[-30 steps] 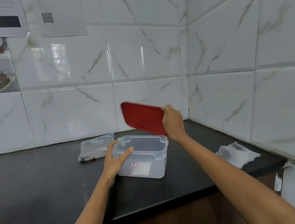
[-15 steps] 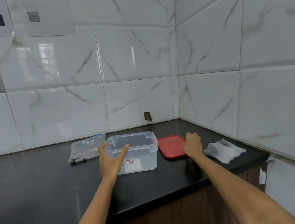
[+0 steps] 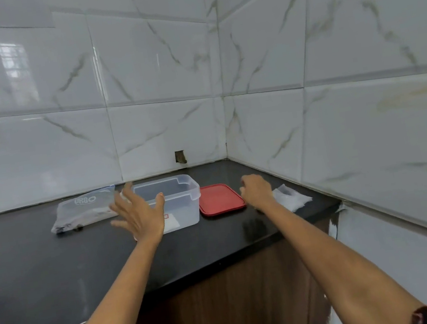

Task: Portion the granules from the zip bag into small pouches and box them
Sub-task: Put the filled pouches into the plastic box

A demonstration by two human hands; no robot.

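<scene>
Preparation stage, judged from the layout: one clear box [image 3: 177, 204] stands open on the dark surface [image 3: 40, 264], with one red lid [image 3: 220, 199] lying flat just beside it on the right, and no pouch appears filled or boxed yet. One zip bag [image 3: 84, 210], printed with pale lettering and showing dark granules along its lower edge, lies flat just left of the box, near the tiled wall. One small heap of white pouches [image 3: 292, 198] sits at the right end of the surface; the number in the heap cannot be told. Left hand [image 3: 141, 216] is raised in front of the box with fingers spread and straight, holding nothing. Right hand [image 3: 256, 190] hovers between lid and pouches, fingers loosely curled; no object is seen in its grasp. Next move, as a judgement, calls for the right hand to lift a single pouch from the heap and for the left to take up the zip bag and open its seal.
</scene>
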